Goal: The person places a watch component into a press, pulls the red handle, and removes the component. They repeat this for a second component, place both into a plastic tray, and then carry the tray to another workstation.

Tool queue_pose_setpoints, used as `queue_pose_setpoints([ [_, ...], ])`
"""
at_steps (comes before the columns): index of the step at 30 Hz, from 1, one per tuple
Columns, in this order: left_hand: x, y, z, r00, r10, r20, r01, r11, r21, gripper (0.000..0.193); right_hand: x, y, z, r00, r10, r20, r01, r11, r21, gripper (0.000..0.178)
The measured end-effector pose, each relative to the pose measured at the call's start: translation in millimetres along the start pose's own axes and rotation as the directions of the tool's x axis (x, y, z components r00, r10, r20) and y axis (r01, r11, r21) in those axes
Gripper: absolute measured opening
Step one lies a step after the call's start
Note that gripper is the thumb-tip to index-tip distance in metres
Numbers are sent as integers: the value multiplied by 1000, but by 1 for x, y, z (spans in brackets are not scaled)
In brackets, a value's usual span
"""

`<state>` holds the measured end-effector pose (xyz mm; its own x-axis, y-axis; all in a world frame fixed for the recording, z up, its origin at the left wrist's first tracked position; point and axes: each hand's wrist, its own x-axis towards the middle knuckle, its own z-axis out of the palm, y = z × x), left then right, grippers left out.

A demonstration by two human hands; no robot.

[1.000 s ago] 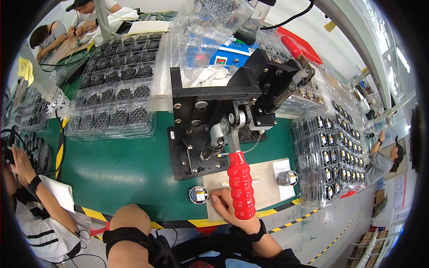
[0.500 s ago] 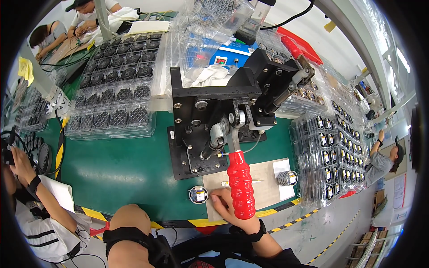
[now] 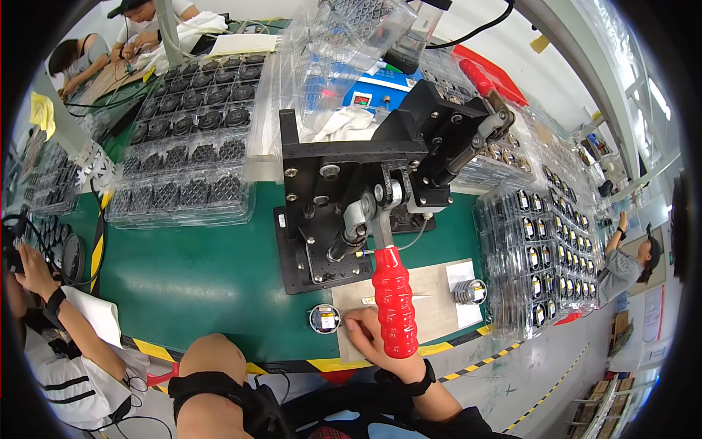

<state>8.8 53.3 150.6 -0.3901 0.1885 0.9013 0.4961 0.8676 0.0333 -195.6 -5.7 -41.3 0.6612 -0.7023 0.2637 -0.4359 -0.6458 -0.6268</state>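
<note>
Resting the right hand (image 3: 365, 333) just beside a disc (image 3: 324, 320)

The disc lies on the green tabletop (image 3: 190, 271), label upward, by the left edge of a tan mat (image 3: 441, 298). It looks light and stiff, with a smooth rim that may be a little slippery; its exposed, circuit-like face could be fragile. Best hold, I judge: thumb and fingertips on opposite sides of the rim, clear of the face.

The right hand lies on the mat, fingertips toward the disc yet apart from it. Its fingers curl loosely; the red handle (image 3: 395, 304) covers part of the hand, so whether its grip is closed or empty I cannot tell. The handle hangs toward the person from a black press (image 3: 292, 234). It seems firm and glossy, perhaps slick, and its ridges suit a full-palm hold.

Partly behind the handle lies a slim white tool (image 3: 368, 301). Farther right, a leaning stack of discs (image 3: 470, 293) stands near the right trays (image 3: 512, 256), clear and thin-walled.

The left hand (image 3: 212, 355) is at the near edge, fingers hidden; its grip cannot be told. Beyond, the left trays (image 3: 183, 161) hold dark parts.
</note>
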Motion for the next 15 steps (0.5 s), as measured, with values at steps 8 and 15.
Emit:
queue_pose_setpoints([
  [8, 1, -2, 2, 999, -12, -36, 11, 1000, -11, 12, -1, 4, 2, 1000, 12, 14, -13, 1000, 8, 13],
  [15, 2, -2, 7, 998, 45, -39, -39, 989, 139, 20, 1, -1, -1, 1000, -16, -13, 16, 1000, -4, 13],
])
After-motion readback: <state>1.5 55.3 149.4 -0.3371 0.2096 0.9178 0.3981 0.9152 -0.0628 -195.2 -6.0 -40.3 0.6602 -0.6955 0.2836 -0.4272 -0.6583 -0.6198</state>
